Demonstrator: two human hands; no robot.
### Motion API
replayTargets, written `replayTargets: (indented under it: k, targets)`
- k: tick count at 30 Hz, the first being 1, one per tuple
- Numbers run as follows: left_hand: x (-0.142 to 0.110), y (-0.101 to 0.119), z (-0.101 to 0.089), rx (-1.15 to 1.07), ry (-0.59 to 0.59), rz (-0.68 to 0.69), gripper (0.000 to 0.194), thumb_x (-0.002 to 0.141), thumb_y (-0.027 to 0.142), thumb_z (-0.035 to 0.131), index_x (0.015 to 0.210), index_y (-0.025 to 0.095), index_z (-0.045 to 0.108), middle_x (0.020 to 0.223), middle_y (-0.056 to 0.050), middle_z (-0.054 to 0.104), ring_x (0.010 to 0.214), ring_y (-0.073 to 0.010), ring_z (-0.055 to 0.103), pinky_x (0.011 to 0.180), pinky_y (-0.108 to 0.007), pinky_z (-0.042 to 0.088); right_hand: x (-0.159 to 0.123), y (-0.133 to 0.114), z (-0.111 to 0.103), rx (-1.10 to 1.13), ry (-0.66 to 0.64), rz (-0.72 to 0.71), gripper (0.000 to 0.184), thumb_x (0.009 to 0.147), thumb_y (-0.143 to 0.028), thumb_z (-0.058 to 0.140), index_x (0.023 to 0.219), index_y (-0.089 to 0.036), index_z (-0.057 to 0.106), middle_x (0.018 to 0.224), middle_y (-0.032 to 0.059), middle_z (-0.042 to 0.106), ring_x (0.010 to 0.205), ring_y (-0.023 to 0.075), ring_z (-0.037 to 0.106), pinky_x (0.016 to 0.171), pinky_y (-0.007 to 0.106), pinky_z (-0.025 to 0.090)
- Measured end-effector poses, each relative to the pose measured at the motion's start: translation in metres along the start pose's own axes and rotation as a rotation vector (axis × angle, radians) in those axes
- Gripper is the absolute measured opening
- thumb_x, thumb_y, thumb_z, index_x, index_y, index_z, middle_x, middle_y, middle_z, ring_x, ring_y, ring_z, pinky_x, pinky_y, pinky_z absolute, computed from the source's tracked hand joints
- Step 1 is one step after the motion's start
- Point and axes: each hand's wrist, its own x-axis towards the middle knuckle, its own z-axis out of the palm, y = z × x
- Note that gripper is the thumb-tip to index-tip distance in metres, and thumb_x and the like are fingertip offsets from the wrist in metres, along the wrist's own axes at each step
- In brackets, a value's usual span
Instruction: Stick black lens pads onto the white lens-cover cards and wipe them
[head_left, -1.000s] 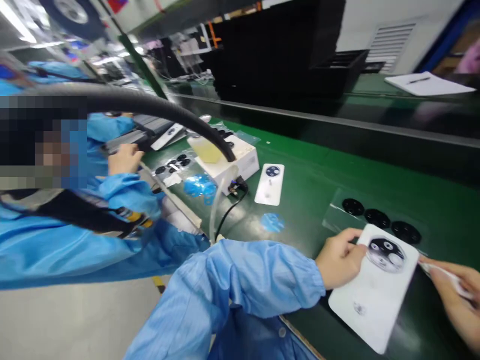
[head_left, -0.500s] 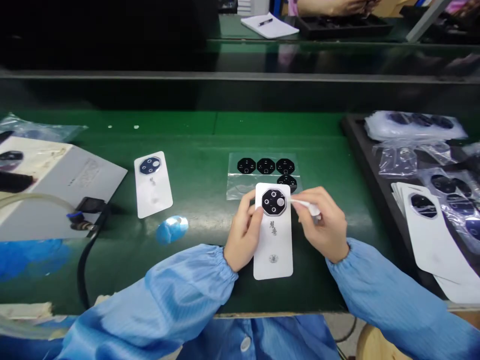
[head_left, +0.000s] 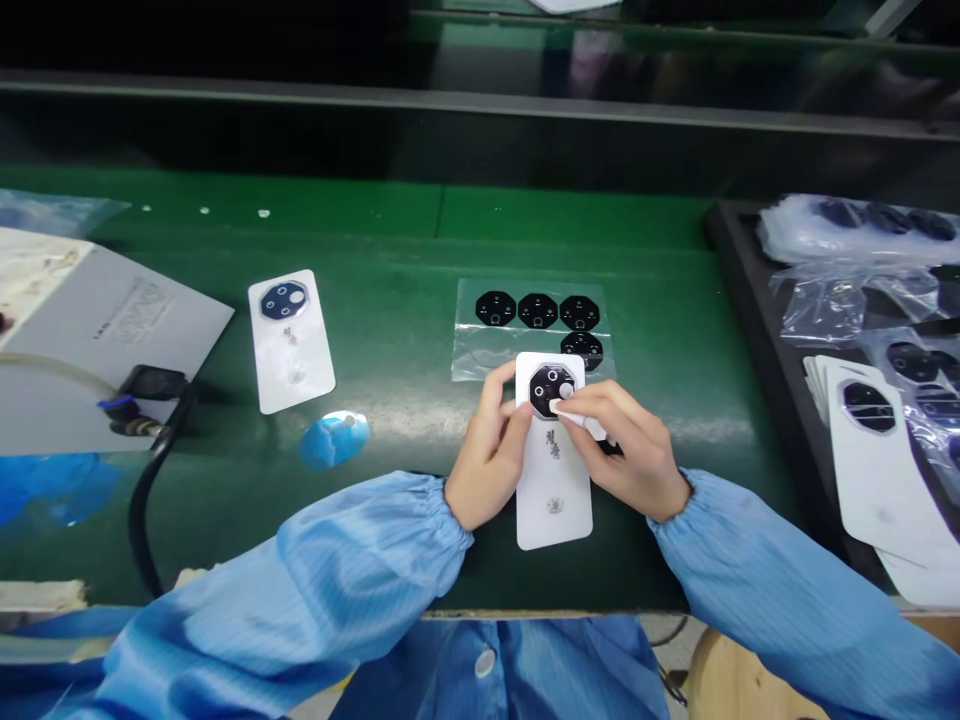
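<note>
Green bench (head_left: 405, 420) | hands (head_left: 484, 465) holding white panel (head_left: 551, 515), white implement (head_left: 593, 426)

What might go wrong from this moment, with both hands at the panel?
The left hand holds the panel by its upper left side, so it might pivot under a sideways push. The right hand has a white wipe at the black disc; pressing hard could perhaps scuff it. The panel's top overlaps the clear sheet in view, so a forward slip might disturb it.
</note>
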Motion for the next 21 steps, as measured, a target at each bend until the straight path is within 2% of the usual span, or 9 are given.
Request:
replayTargets:
  k: [5,13,21]
  targets:
    - [0.0005,0.0020,0.0021,-0.046,0.007,-0.006,0.041,0.094,0.034,0.049,0.133,0.028,0.037,0.076,0.000,0.067,0.054,-0.0118,0.053,0.052,-0.021,0.042,-0.0039,0.0046,0.0015,-0.047,-0.037,-0.022,0.026,0.088,-0.010,0.054,0.109,-0.025,0.062,0.097,0.0072,0.062,0.084,0.0204,0.061,0.070,0.035,0.053]
    - [0.0023,0.0038,0.0034,-0.070,0.034,-0.003,0.041,0.093,0.030,0.048,0.132,0.024,0.036,0.071,0.001,0.065,0.049,-0.0105,0.049,0.047,-0.020,0.038,-0.0064,0.0065,0.0020,-0.251,-0.065,-0.130,0.039,0.090,-0.004,0.049,0.122,-0.024,0.056,0.098,0.0079,0.061,0.081,0.0186,0.061,0.061,0.030,0.049]
    - [0.0039,-0.0007,0.0034,-0.106,0.063,0.002,0.044,0.091,0.031,0.054,0.132,0.025,0.039,0.077,-0.001,0.068,0.054,-0.0121,0.055,0.052,-0.022,0.042,-0.0068,0.0021,0.0039,-0.454,-0.113,-0.216,0.040,0.094,-0.007,0.043,0.130,-0.021,0.046,0.101,0.0111,0.062,0.088,0.0229,0.060,0.065,0.033,0.052]
